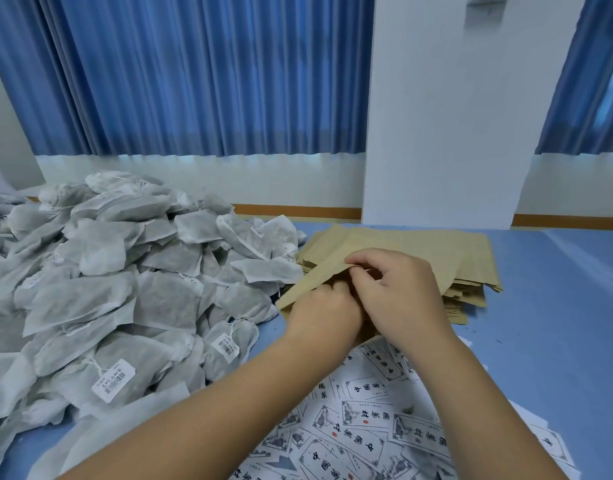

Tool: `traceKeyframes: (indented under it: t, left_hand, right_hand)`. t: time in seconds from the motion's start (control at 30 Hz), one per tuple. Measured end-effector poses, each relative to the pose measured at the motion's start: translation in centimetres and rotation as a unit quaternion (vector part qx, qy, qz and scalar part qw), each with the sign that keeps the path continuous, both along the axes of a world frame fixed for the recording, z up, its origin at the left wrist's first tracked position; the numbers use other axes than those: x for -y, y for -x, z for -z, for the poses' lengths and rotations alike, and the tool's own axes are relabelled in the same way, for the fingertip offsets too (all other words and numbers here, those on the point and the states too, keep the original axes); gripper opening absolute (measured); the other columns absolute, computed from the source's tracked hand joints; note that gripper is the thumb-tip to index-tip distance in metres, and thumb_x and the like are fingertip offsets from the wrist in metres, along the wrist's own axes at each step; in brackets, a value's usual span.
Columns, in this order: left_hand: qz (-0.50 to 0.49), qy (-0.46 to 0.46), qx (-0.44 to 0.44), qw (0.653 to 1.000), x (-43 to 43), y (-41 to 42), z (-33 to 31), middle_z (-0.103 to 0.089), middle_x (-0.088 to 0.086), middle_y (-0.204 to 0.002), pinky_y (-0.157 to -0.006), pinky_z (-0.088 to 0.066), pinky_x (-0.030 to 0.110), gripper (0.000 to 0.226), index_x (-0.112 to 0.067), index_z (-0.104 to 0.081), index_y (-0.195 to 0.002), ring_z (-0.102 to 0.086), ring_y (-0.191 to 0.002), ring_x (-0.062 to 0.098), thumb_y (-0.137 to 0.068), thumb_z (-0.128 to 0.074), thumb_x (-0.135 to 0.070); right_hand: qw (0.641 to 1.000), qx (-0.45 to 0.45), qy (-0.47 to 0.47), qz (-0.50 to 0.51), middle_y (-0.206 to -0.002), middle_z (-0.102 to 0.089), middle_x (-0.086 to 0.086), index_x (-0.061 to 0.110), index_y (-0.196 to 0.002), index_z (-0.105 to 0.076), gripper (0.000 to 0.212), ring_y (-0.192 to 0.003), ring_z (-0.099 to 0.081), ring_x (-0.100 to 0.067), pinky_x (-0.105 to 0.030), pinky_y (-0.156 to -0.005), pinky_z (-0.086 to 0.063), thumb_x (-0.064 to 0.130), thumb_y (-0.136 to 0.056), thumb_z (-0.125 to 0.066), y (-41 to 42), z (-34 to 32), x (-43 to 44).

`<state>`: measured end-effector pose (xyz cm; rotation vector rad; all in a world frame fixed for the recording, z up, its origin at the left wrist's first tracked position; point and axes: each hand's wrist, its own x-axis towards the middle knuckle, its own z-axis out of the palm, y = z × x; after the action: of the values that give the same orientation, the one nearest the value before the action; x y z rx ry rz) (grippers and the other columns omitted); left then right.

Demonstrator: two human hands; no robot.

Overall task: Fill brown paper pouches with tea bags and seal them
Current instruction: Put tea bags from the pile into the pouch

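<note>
Pouch (310, 284) between tea-bag heap (125, 271), pouch stack (454, 251), printed labels (367, 427).

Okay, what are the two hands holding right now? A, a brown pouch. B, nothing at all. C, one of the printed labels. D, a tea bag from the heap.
A: the left hand and right hand both grip a brown pouch in front of the pouch stack, while the tea bags lie to the left.

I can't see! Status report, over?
Left grip, right grip both holding one brown pouch at its mouth. Tea bag pile beside, untouched. Nothing in the way.
</note>
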<state>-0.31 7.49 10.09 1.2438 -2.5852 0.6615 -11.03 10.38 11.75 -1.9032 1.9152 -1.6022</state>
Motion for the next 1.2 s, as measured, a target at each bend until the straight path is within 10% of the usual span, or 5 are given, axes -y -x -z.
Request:
traceKeyframes:
  t: [0.27,0.53,0.77,0.9,1.2]
  left_hand:
    - [0.183,-0.243,-0.293,0.907,1.1,0.7,-1.3,-0.060,0.002,-0.095,-0.069,-0.041,0.023,0.030,-0.008,-0.056,-0.114,-0.058,-0.092,0.023,-0.085,-0.060,-0.013]
    - [0.148,0.000,-0.399,0.905,3.5,-3.6,-0.7,-0.060,0.000,-0.083,-0.064,-0.050,0.038,0.021,-0.014,-0.067,-0.081,-0.059,-0.076,0.021,-0.090,-0.059,-0.030]
    - [-0.205,-0.089,-0.029,0.974,11.8,-7.5,1.5,-0.042,0.007,-0.134,-0.101,-0.031,0.051,0.056,-0.027,-0.036,-0.137,-0.045,-0.122,0.030,-0.090,-0.047,-0.056]
    - [-0.198,-0.178,-0.085,0.960,12.9,-8.2,2.1,-0.049,0.008,-0.120,-0.080,-0.044,0.040,0.046,-0.024,-0.044,-0.128,-0.054,-0.107,0.031,-0.086,-0.049,-0.042]
    - [-0.044,-0.035,-0.360,0.931,5.8,-10.2,1.2,-0.056,-0.009,-0.071,-0.054,-0.031,0.029,0.019,-0.028,-0.053,-0.077,-0.053,-0.068,0.013,-0.089,-0.053,-0.043]
  right_hand:
    - [0.996,-0.009,0.068,0.059,-0.092,-0.071,0.009,0.022,-0.091,-0.075,0.018,-0.087,-0.063,-0.014,-0.033,-0.080,-0.051,0.011,-0.081,-0.065,1.3,-0.3,0.1]
    - [0.996,0.010,0.035,0.084,-0.091,-0.069,0.011,0.024,-0.091,-0.074,0.019,-0.084,-0.062,-0.012,-0.029,-0.077,-0.049,0.012,-0.083,-0.062,2.7,0.5,0.6]
    - [0.997,0.013,0.004,0.074,-0.092,-0.068,0.015,0.027,-0.093,-0.074,0.019,-0.087,-0.061,-0.010,-0.034,-0.080,-0.051,0.015,-0.085,-0.061,3.1,0.7,0.8]
    - [0.998,0.009,0.001,0.067,-0.091,-0.068,0.014,0.026,-0.091,-0.074,0.019,-0.087,-0.061,-0.009,-0.034,-0.080,-0.051,0.014,-0.084,-0.062,3.3,0.8,0.7]
    - [0.998,0.023,0.002,0.066,-0.089,-0.068,0.015,0.028,-0.089,-0.074,0.018,-0.085,-0.061,-0.007,-0.033,-0.080,-0.051,0.016,-0.084,-0.062,3.5,0.7,0.7]
